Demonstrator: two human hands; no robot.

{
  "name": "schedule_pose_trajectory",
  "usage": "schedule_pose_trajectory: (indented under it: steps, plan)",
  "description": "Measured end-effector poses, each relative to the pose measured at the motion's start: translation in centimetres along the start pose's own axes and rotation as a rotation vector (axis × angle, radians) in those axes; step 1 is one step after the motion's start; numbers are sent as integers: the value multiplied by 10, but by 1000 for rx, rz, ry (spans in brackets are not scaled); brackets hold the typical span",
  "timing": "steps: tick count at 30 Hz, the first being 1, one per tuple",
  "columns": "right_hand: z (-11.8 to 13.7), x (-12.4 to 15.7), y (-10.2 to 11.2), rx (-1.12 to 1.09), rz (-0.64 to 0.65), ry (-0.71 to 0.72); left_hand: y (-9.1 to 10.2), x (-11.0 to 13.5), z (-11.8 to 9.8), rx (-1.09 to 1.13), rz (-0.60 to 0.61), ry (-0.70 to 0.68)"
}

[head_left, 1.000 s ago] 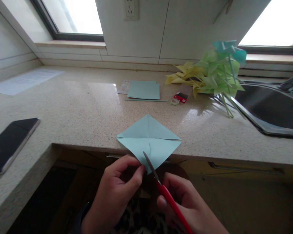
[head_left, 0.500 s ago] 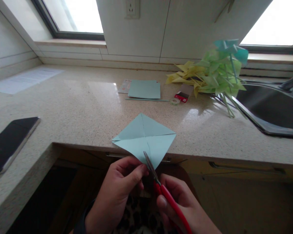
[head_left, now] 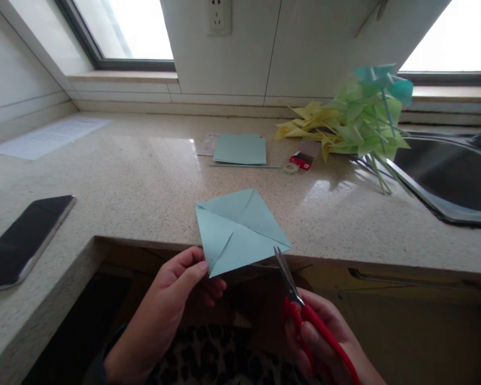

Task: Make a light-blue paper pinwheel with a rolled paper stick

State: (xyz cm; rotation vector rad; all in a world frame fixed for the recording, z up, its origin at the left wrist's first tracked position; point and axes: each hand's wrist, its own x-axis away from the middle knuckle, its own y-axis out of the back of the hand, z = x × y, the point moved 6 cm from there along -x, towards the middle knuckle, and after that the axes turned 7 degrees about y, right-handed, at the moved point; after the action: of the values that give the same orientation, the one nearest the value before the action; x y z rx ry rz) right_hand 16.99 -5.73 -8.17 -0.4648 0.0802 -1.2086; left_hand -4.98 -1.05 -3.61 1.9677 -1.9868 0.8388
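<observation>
My left hand [head_left: 176, 291] pinches the near corner of a creased light-blue paper square [head_left: 236, 230], holding it up over the counter's front edge. In my right hand [head_left: 324, 337] are red-handled scissors [head_left: 300, 305], fingers closed through the handles. The blades are open and their tips touch the paper's right corner. A cut runs in from the paper's near-left corner toward its middle.
A speckled stone counter [head_left: 124, 187] holds a dark phone [head_left: 24, 240] at left, a stack of blue paper sheets [head_left: 240, 148], a tape roll [head_left: 291, 168], a small red box [head_left: 302, 159] and a heap of yellow, green and blue paper pinwheels [head_left: 356, 125]. A steel sink [head_left: 449, 182] lies at right.
My left hand has turned the paper clockwise. The scissors came out of the cut near the lower corner and moved right, to the paper's right corner.
</observation>
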Motion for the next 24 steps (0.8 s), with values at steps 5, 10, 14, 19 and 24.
schedule_pose_trajectory:
  steps: [5, 10, 14, 19, 24]
  plan:
    - [-12, 4, 16, -33, -67, -3, 32, -2, -24, -164, -172, -221]
    - [-7, 6, 12, 13, -97, -28, 49, 10, -16, -272, -445, -458]
    - [-2, 4, 11, 62, -151, -64, 30, 19, 19, -390, -350, -547]
    - [-4, 2, 12, 78, -45, -24, -28, 31, 26, -833, -80, -828]
    - [-7, 12, 18, 74, -85, -52, -54, 16, 15, -812, -64, -836]
